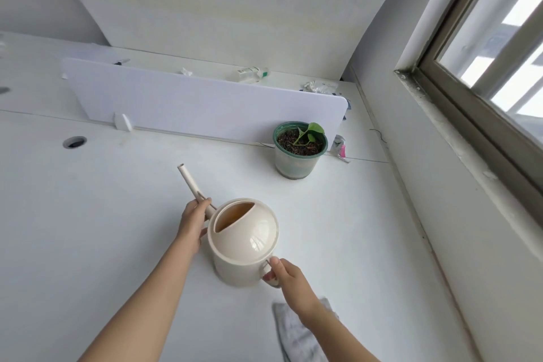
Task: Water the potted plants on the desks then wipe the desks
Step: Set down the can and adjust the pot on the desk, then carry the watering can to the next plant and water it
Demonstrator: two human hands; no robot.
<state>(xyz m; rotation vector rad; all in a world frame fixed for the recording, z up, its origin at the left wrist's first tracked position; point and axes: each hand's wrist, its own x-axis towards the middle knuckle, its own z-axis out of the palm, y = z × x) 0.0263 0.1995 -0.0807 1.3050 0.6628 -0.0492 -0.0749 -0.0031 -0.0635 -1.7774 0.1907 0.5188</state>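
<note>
Odds and ends around a white divider [205, 103]
Behind the divider lie a green-labelled bottle [252, 73], a tissue [186, 71] and a pen [122, 62]. Crumpled plastic [320, 87] sits behind its right end and a pink packet [339, 145] just in front of that end. A cable hole [74, 142] is before its left end, and a window [493, 47] is off to its right.

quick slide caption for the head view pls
Left hand on the spout, right hand on the handle of a cream watering can at a white desk, potted plant beyond.
</note>
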